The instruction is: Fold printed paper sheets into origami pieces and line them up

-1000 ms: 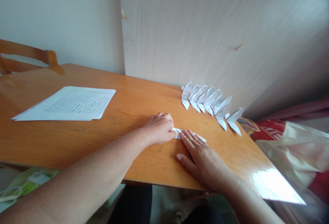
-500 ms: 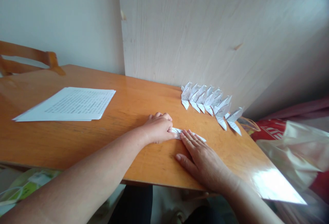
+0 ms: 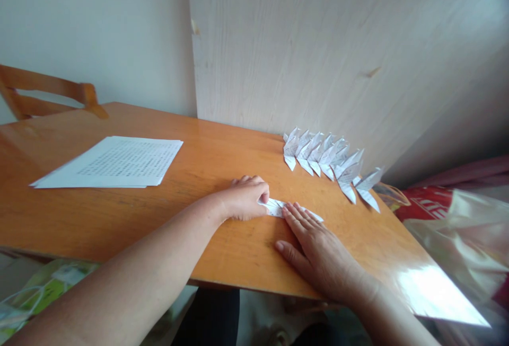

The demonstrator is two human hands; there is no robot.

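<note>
A narrow folded strip of printed white paper (image 3: 275,207) lies on the orange wooden table (image 3: 222,150). Its left end is pinched between the thumb and curled fingers of my left hand (image 3: 246,197). Flat across the strip's right part rest the fingers of my right hand (image 3: 308,234), with the thumb spread apart on the wood. The paper's pointed right tip shows beyond those fingers.
Several folded paper pieces (image 3: 345,168) stand in a row at the back right. A stack of printed sheets (image 3: 127,161) lies at the left. A wooden chair (image 3: 51,86) is beyond the far left edge, and bags (image 3: 461,229) are at the right.
The whole view has shifted slightly. My left thumb has drawn back from the top of the strip, so more of its left end shows. My right hand stays flat on the paper.
</note>
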